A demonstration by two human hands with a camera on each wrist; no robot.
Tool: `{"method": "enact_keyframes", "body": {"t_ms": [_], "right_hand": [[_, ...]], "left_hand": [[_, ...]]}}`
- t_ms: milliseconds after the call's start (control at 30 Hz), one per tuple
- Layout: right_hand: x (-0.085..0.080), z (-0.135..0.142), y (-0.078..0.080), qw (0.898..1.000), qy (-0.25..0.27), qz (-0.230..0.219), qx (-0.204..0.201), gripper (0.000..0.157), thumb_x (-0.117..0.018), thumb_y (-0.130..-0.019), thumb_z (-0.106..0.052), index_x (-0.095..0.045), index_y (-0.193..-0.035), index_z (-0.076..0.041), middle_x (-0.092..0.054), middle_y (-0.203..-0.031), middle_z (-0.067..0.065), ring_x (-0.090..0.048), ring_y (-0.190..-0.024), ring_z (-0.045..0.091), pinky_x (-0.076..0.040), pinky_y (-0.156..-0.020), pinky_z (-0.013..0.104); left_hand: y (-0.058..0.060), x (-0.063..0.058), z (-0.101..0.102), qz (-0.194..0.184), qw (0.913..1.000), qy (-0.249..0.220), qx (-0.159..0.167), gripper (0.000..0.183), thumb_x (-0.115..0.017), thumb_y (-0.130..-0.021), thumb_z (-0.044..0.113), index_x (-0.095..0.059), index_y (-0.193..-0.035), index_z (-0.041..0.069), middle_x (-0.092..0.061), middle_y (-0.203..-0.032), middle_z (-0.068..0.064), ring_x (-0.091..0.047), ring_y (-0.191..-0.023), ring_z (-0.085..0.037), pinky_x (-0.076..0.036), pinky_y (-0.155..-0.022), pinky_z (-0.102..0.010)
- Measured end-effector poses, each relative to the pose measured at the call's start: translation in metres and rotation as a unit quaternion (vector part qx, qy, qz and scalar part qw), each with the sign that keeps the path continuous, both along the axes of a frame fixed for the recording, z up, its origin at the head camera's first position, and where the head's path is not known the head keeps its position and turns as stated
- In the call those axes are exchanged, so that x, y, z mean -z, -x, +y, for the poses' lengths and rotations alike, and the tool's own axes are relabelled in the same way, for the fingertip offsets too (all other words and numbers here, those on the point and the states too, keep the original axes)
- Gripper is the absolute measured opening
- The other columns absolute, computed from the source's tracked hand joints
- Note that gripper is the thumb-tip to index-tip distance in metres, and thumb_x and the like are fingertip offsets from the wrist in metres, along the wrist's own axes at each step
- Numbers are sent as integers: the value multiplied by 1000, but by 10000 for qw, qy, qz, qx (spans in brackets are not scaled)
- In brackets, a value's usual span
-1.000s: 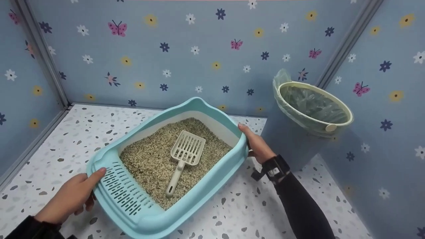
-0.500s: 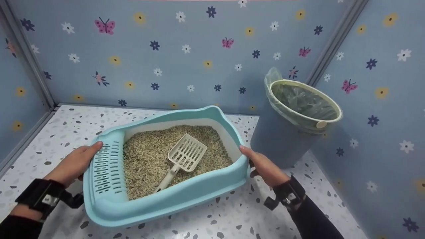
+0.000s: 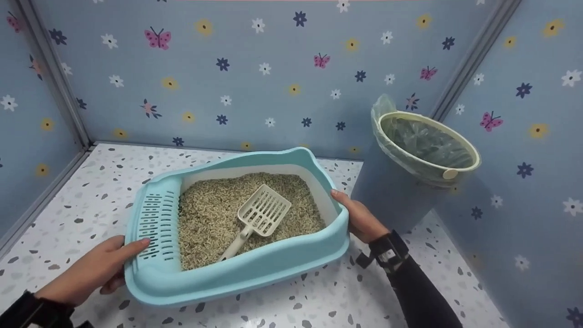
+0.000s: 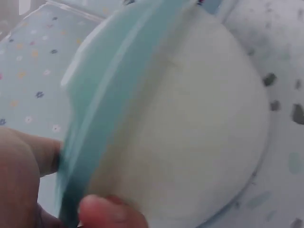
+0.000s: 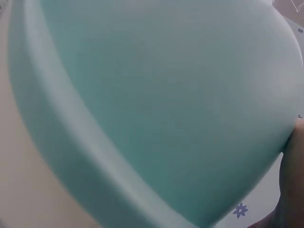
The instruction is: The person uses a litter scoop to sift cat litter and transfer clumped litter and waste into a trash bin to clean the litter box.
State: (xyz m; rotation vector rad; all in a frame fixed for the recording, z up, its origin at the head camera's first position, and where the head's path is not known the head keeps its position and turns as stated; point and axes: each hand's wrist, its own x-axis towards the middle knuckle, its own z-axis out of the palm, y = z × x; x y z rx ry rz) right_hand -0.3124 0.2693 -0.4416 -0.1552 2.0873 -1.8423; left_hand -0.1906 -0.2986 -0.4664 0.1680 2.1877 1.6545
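Note:
A light blue litter box (image 3: 273,263) with a cream lower part is held up over the speckled floor by both hands. Cat litter (image 3: 205,205) fills its inside, and a beige slotted litter scoop (image 3: 246,231) lies on top, handle toward the near left. My left hand (image 3: 93,269) grips the slotted left end, thumb on top; in the left wrist view its fingers (image 4: 111,213) curl against the cream underside (image 4: 194,118). My right hand (image 3: 362,219) grips the right end, thumb over the rim, its other fingers mostly hidden behind the wall. The box wall (image 5: 175,109) fills the right wrist view.
A grey-blue bin (image 3: 387,191) with a cream ring and a translucent green liner (image 3: 426,141) stands to the right, close to my right hand. Flower-patterned walls (image 3: 255,105) enclose the back and sides. White speckled floor (image 3: 77,200) lies below.
The litter box has turned, its left end swinging away from me and its right end nearer. My left hand shifted along that end, up and then back down. Both hands keep their hold.

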Motion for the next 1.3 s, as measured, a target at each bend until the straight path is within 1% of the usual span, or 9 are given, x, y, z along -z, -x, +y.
{"method": "enact_keyframes", "body": {"t_ms": [200,400,533,667,800,867,967,1133,1300], "right_hand": [[-1,-2,-36,9968,-512,72,610,88,-54,-109,-71,-61,-152,5,-72,-134,31,-75,-110,32,-64,-83,44],[-2,-4,-62,9981,-518,36,319,74,-54,-112,-64,-69,-137,4,-78,-102,13,-74,-91,22,-60,-68,34],[-2,-1,-43,9993,-266,-5,280,73,-53,-114,-62,-68,-137,5,-76,-110,16,-74,-101,30,-62,-76,36],[1,-2,-4,9982,79,-26,602,84,-56,-110,-69,-64,-145,7,-70,-132,29,-68,-124,44,-62,-98,50],[5,-3,24,9976,230,202,626,84,-57,-110,-68,-63,-145,8,-65,-136,35,-65,-124,48,-60,-100,55],[5,-2,26,9976,293,305,555,83,-55,-112,-67,-61,-148,8,-63,-138,38,-64,-123,52,-60,-98,56],[4,-4,19,9971,317,334,598,86,-55,-111,-68,-59,-152,7,-61,-141,39,-62,-125,54,-59,-100,59],[2,-7,-11,9954,97,51,953,90,-62,-104,-75,-63,-147,5,-70,-129,31,-71,-115,41,-65,-88,50],[2,-13,-53,9958,-280,-193,853,74,-57,-106,-74,-74,-113,-3,-76,-91,15,-75,-80,25,-62,-59,37]], "left_hand": [[37,-1,-10,-272,9992,107,-268,60,-50,-120,47,-54,-146,-7,-75,-87,-3,-49,-56,-9,-41,-51,-25],[70,-3,-16,95,9982,52,-596,87,-51,-118,54,-28,-166,-14,-80,-104,-4,-77,-76,-21,-67,-64,-39],[63,-6,-10,345,9925,605,-1007,89,-45,-116,64,-39,-159,-14,-73,-94,-2,-71,-70,-18,-63,-61,-35],[29,-10,1,197,9881,1023,-1130,86,-36,-117,67,-43,-150,-12,-59,-80,-2,-51,-59,-13,-46,-52,-28],[-5,-9,21,67,9910,843,-1040,75,-39,-118,62,-41,-145,-8,-54,-74,-4,-46,-55,-14,-41,-47,-28],[-12,-7,30,61,9928,673,-993,71,-42,-119,59,-38,-145,-7,-54,-71,-4,-45,-52,-14,-40,-45,-28],[-10,-6,32,64,9944,474,-940,67,-43,-120,56,-35,-145,-6,-52,-71,-3,-45,-52,-13,-40,-45,-28],[13,-5,16,208,9935,461,-1024,69,-43,-119,56,-35,-151,-5,-52,-76,-2,-46,-57,-12,-40,-47,-26],[49,-4,8,589,9866,594,-1401,80,-40,-117,63,-36,-154,-8,-53,-79,-3,-47,-61,-13,-42,-50,-27]]}}
